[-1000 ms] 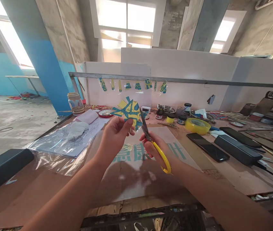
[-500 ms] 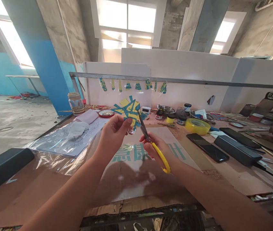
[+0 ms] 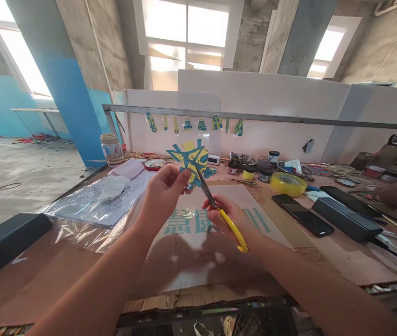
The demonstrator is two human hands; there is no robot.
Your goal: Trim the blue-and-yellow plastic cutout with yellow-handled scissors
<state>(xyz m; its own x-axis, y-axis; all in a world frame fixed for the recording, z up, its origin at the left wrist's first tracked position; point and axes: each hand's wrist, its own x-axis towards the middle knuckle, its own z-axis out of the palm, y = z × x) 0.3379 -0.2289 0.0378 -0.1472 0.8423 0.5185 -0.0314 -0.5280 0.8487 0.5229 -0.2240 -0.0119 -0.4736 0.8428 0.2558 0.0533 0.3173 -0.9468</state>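
Facing a crowded workbench (image 3: 54, 266), a person holds a spiky blue-and-yellow cut-out (image 3: 189, 157) up above it, in front of the chest. The left hand (image 3: 168, 183) is closed in a pinch, thumb against fingers, on the cut-out's lower left edge; that grip seems chosen to leave the points and the right side free. The right hand (image 3: 224, 207) is curled around the yellow-handled scissors (image 3: 232, 226), blades slanting up and left so that their tips overlap the cut-out; from where I stand I cannot tell whether they bite into it. Both hands are raised, probably to give the blades room over the sheet with green lettering (image 3: 215, 220) lying flat below.

Counting: one cut-out in hand, one pair of scissors. Eight smaller pieces (image 3: 202, 125) in similar colours hang in a row from one metal bar (image 3: 271, 118), perhaps to keep them apart and off the clutter. Four small paint jars (image 3: 248, 173) are grouped behind, near one roll of clear yellow tape (image 3: 280, 189). Two dark phones (image 3: 303, 215) lie to the right. One co-worker's hand (image 3: 392, 192), blurred, reaches in at far right.
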